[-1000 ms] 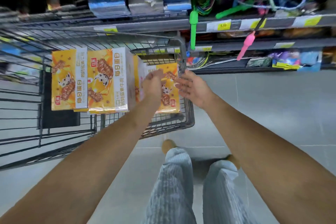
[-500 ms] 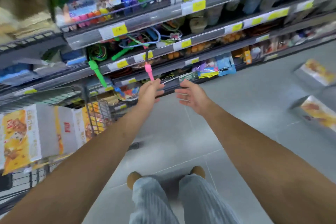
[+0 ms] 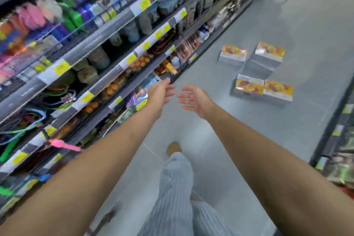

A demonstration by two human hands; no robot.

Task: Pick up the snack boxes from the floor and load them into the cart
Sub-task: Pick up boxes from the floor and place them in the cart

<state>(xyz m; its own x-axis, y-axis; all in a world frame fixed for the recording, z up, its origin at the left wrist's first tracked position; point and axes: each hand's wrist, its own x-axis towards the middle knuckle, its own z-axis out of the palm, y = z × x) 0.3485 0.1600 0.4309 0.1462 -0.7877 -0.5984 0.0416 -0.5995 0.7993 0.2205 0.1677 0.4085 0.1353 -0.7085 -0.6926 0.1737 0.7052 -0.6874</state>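
Several orange-and-white snack boxes lie on the grey floor ahead to the right: a near pair [image 3: 262, 89] side by side, and farther off one box [image 3: 232, 54] and a taller stack [image 3: 266, 58]. My left hand [image 3: 160, 92] and my right hand [image 3: 193, 99] are stretched out in front of me, both empty with fingers apart, well short of the boxes. The cart is out of view.
Stocked store shelves [image 3: 92, 59] with yellow price tags run along my left. Another shelf unit [image 3: 339, 140] edges the right side. The grey tiled aisle floor [image 3: 287, 15] extends ahead. My striped trousers and a tan shoe [image 3: 173, 148] are below.
My view has swung right, away from the cart with its loaded boxes and toward the boxes on the floor. Both hands have left the cart and stay empty.
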